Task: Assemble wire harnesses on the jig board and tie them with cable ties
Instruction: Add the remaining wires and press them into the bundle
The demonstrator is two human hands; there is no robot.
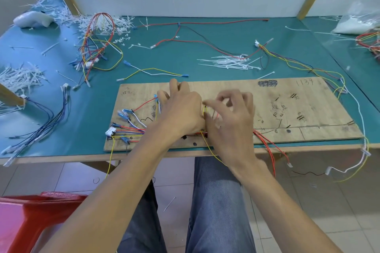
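Jig board [320,107] reads 1134; right hand [232,125] pinches a yellow wire [203,110]

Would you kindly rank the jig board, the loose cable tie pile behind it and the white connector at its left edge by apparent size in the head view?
Largest: jig board
Then: cable tie pile
Smallest: white connector

There is just one camera. It sits on the person's head and looks forward and down. It is close to the left hand [181,109] and right hand [230,121], which sit mid-view over the wooden jig board [298,109]. The green tabletop [185,57] spreads wide, with the floor [329,201] at the bottom.
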